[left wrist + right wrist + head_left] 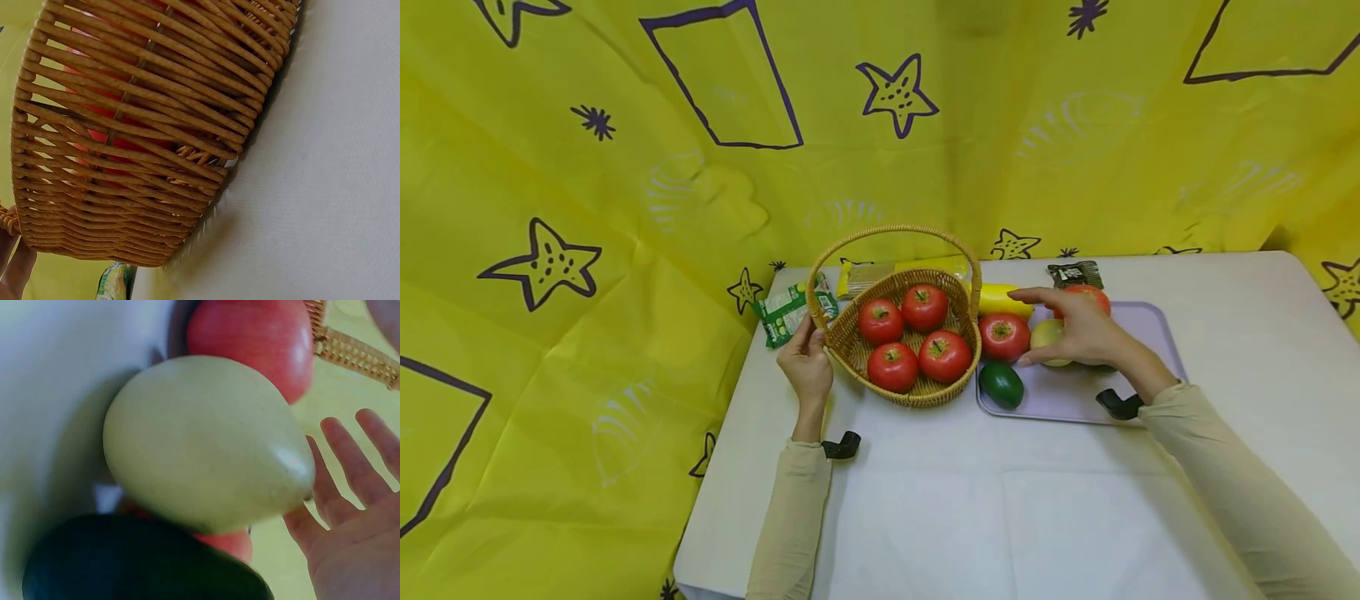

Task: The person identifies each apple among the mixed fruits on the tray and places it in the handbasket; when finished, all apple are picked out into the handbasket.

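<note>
A wicker basket (932,398) with a tall arched handle holds several red apples (943,356). My left hand (807,371) grips it at the left foot of the handle; fingertips (19,269) show at the edge of the left wrist view. Over a pale lilac tray (1060,404), my right hand (1086,329) is held with thumb and fingers spread apart, nothing gripped. Beneath and beside it lies a pale yellow-green fruit (206,440), partly hidden from the head view. A red apple (1004,336) sits on the tray near the thumb, between that fruit and the basket.
A dark green avocado-like fruit (1002,384) lies at the tray's left corner, another (137,562) under my right wrist. A red fruit (1090,297) and a yellow object (1003,300) are behind. Packets, one green (797,310), one dark (1075,275), line the back before a yellow curtain.
</note>
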A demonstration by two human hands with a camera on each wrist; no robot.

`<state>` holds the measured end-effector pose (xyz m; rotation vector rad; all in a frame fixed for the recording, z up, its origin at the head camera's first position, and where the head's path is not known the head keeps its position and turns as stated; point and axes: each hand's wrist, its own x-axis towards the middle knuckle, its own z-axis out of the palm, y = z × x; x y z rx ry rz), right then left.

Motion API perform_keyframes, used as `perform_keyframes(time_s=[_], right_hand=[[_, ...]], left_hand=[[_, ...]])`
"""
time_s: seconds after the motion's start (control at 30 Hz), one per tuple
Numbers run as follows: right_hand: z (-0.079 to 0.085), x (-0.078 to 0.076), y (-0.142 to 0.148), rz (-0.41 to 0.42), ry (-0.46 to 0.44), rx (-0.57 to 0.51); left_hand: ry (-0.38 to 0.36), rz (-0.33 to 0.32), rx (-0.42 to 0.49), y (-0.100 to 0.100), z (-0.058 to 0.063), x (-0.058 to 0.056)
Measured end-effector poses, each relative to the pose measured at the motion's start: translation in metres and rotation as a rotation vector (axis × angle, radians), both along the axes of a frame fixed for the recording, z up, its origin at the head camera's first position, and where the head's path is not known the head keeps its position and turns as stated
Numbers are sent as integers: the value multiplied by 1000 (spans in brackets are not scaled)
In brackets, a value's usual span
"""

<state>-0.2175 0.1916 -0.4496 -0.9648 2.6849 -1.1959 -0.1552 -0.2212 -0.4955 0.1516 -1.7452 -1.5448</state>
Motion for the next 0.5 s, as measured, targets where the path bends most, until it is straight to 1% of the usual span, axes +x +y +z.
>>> perform_keyframes(time_s=[0.17,0.37,0.5], right_hand=[[-4,-3,-7,2,-28,74],[-8,-8,-12,35,2,134],[-7,-9,-18,53,-27,166]], left_hand=[[6,2,2,0,0,0],[23,-5,-4,-1,-1,-1],[18,-4,-6,-1,-1,-2]])
